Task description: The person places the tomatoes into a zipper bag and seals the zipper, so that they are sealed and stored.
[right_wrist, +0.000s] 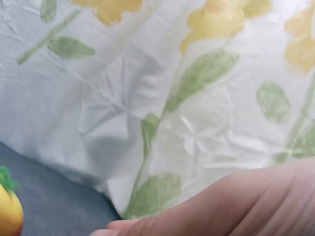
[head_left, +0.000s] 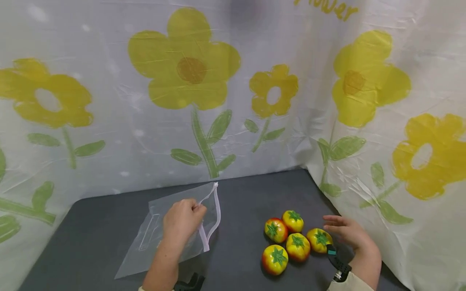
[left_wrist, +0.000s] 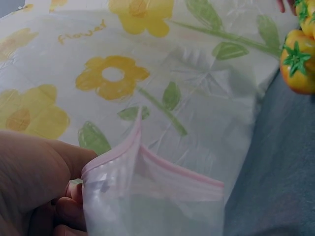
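My left hand (head_left: 181,222) pinches one side of the mouth of a clear zip bag (head_left: 140,246) at the table's left. In the left wrist view the pink-edged mouth (left_wrist: 183,176) gapes apart, its near edge between thumb and fingers. At the right, my right hand (head_left: 351,233) hovers with fingers extended and holds nothing. Just left of its fingertips sits the rightmost of several yellow-and-red, tomato-like fruits (head_left: 274,260) with green star-shaped tops, grouped on the table. Only part of one fruit (right_wrist: 9,211) shows in the right wrist view.
A dark grey table (head_left: 236,226) carries everything. White sheeting (head_left: 255,161) painted with yellow flowers hangs along its back and right edges, close beside my right hand. A black strap (head_left: 338,260) circles my right wrist.
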`<control>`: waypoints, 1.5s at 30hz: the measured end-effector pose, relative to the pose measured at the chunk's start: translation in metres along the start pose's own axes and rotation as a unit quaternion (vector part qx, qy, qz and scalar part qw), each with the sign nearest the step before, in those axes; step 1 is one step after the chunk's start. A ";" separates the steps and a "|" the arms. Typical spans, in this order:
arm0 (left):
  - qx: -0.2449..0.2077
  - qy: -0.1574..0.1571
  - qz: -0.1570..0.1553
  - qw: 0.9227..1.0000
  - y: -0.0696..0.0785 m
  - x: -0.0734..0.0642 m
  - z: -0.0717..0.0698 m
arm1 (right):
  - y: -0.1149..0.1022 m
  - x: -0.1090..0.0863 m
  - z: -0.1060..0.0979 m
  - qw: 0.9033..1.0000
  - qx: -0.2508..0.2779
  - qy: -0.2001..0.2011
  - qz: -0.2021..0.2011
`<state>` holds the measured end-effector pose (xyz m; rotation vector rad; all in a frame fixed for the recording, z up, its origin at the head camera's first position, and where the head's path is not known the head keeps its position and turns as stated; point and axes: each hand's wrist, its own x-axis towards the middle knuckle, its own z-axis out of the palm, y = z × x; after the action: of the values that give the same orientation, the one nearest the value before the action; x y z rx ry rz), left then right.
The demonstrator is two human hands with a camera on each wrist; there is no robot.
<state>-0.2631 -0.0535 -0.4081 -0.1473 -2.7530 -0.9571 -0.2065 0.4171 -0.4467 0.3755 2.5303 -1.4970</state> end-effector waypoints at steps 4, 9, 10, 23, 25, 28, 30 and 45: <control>-0.008 -0.001 -0.012 1.000 -0.009 0.003 -0.007 | 0.007 0.003 0.001 0.999 0.024 -0.038 0.024; -0.004 -0.008 -0.027 1.000 -0.020 0.006 -0.015 | 0.012 0.002 0.003 0.996 0.050 -0.056 0.040; -0.005 -0.010 -0.028 1.000 -0.021 0.007 -0.016 | 0.013 0.002 0.003 0.996 0.060 -0.060 0.039; -0.004 -0.023 -0.041 0.999 -0.024 0.008 -0.020 | 0.009 0.001 0.004 0.996 0.058 -0.033 0.052; -0.001 -0.025 -0.042 0.999 -0.023 0.008 -0.019 | 0.005 0.000 0.004 0.997 0.058 -0.033 0.046; 0.004 -0.030 -0.046 0.998 -0.021 0.008 -0.019 | -0.004 -0.003 0.005 0.997 0.059 -0.027 0.039; 0.007 -0.033 -0.048 0.998 -0.020 0.008 -0.019 | -0.010 -0.006 0.006 0.997 0.061 -0.023 0.034; 0.006 -0.015 -0.022 1.000 -0.009 0.005 -0.012 | -0.069 -0.029 0.027 0.997 0.029 -0.033 -0.070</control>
<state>-0.2669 -0.0677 -0.4030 -0.1002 -2.7991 -0.9567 -0.1992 0.3585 -0.3942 0.1565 2.5124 -1.6060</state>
